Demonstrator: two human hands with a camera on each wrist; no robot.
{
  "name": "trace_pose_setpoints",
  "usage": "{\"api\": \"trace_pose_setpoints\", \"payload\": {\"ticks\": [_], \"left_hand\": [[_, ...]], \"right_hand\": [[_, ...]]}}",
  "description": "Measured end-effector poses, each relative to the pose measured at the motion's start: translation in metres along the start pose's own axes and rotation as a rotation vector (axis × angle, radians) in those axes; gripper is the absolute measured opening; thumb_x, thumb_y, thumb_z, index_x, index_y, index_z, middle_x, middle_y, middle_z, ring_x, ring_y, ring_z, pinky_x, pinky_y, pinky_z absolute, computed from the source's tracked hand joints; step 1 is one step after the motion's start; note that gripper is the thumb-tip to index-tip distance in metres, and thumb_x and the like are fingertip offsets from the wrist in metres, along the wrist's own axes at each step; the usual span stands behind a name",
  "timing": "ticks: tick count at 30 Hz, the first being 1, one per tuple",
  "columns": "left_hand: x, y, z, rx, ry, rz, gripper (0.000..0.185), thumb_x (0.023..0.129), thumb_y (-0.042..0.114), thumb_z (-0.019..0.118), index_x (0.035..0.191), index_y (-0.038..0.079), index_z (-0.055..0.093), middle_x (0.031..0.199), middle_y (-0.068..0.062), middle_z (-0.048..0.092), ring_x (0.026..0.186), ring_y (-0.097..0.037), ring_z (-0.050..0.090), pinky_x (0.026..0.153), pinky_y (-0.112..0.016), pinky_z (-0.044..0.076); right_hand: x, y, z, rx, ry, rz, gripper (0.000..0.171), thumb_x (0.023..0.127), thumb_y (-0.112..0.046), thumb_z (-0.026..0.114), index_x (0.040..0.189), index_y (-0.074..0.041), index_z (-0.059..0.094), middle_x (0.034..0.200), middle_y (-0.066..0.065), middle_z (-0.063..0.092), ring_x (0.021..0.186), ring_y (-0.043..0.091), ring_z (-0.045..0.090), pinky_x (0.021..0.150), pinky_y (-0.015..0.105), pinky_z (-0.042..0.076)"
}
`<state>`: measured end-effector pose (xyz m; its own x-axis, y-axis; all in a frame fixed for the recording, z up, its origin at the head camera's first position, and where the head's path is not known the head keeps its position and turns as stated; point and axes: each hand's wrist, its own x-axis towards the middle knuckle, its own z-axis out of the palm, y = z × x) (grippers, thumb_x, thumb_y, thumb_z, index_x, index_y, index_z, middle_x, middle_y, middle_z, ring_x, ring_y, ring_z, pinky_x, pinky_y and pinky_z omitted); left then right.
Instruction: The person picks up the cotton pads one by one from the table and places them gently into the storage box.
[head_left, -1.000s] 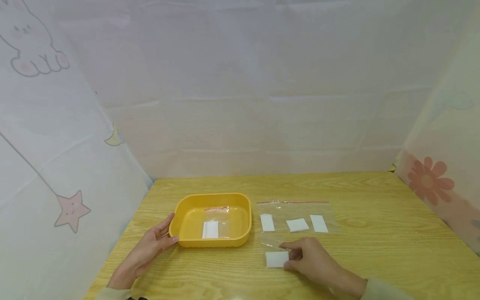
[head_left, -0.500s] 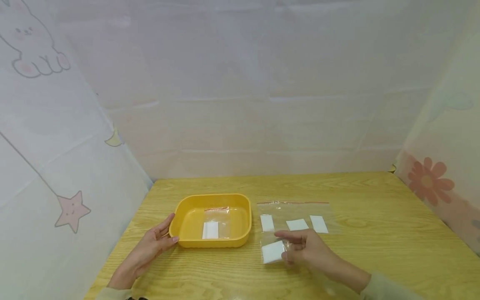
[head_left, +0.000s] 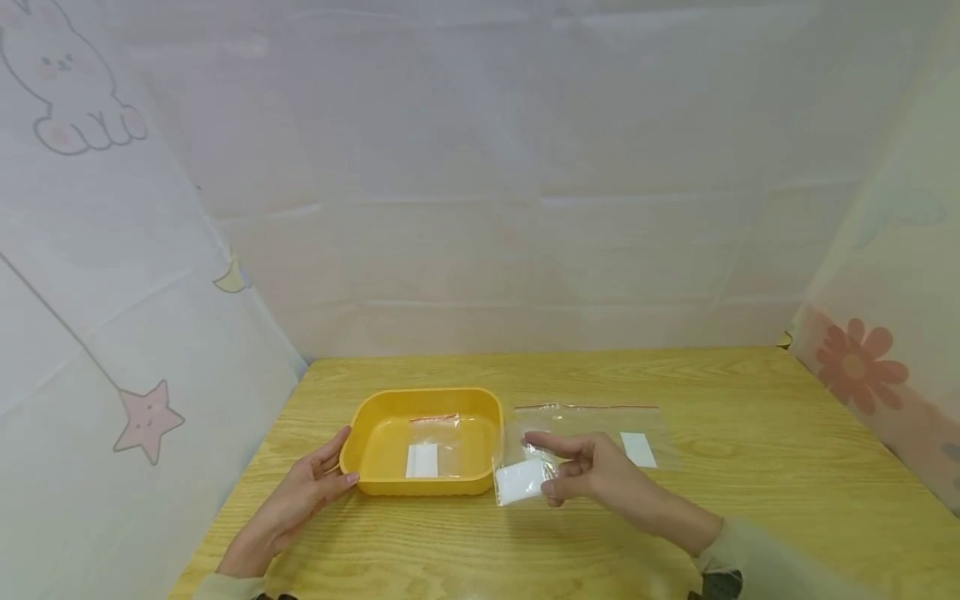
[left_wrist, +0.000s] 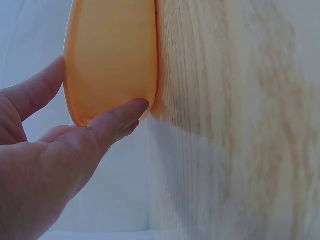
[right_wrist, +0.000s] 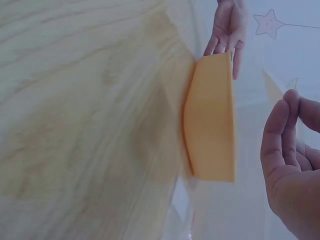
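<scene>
A yellow rectangular tray (head_left: pixel 352 467) stands left of centre. My left hand (head_left: pixel 303 492) touches its left end, fingers fairly straight, the thumb at the near corner. Inside the tray lies a clear zip bag (head_left: pixel 447 454) with a red top line and a white piece in it. My right hand (head_left: pixel 600 483) pinches another small clear zip bag (head_left: pixel 519 483), holding it raised and tilted beside the tray's right end. A flat white piece shows inside this bag. In the right wrist view, thumb and fingertips meet at its edge, and the bag is mostly hidden behind the fingers.
Behind the right hand lies clear red-lined bagging (head_left: pixel 600 421), perhaps several bags side by side, with a white piece (head_left: pixel 638 450) at its right. Other white pieces there are covered by the hand. The wood table (head_left: pixel 750 467) meets a pale printed cloth (head_left: pixel 525 275) at the back.
My right hand has lifted the small zip bag from the table and carried it left and away from me, towards the tray. The left hand and tray have stayed put.
</scene>
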<state>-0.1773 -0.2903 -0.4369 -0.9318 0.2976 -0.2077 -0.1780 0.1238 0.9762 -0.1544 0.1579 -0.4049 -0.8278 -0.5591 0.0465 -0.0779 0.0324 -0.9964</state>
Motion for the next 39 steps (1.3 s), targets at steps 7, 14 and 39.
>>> {"api": "trace_pose_setpoints", "payload": {"ticks": [7, 14, 39], "left_hand": [[0.000, -0.001, -0.001, -0.003, -0.006, -0.001, 0.084, 0.107, 0.004, 0.061, 0.170, 0.010, 0.005, 0.173, -0.022, 0.001, 0.156, -0.042, 0.014, 0.113, -0.038, 0.044], [0.000, 0.000, 0.001, -0.007, 0.000, -0.002, 0.084, 0.106, 0.002, 0.061, 0.170, 0.008, 0.006, 0.173, -0.023, 0.002, 0.156, -0.042, 0.016, 0.112, -0.035, 0.046], [0.001, -0.002, -0.004, -0.007, -0.033, 0.021, 0.086, 0.107, 0.006, 0.062, 0.170, 0.009, 0.004, 0.174, -0.021, -0.001, 0.156, -0.041, 0.012, 0.112, -0.035, 0.045]], "right_hand": [[0.031, -0.013, 0.008, -0.010, 0.000, -0.007, 0.070, 0.095, -0.006, 0.078, 0.158, -0.002, 0.047, 0.162, 0.019, 0.043, 0.085, 0.026, 0.074, 0.093, 0.039, 0.060], [0.071, -0.013, 0.026, 0.002, 0.001, 0.017, 0.069, 0.096, -0.008, 0.076, 0.159, -0.007, 0.048, 0.164, 0.010, 0.044, 0.088, 0.026, 0.074, 0.101, 0.041, 0.055], [0.141, 0.015, 0.068, 0.049, 0.061, 0.032, 0.070, 0.091, 0.007, 0.075, 0.155, 0.006, 0.046, 0.159, 0.024, 0.046, 0.073, 0.018, 0.073, 0.074, 0.036, 0.064]]}}
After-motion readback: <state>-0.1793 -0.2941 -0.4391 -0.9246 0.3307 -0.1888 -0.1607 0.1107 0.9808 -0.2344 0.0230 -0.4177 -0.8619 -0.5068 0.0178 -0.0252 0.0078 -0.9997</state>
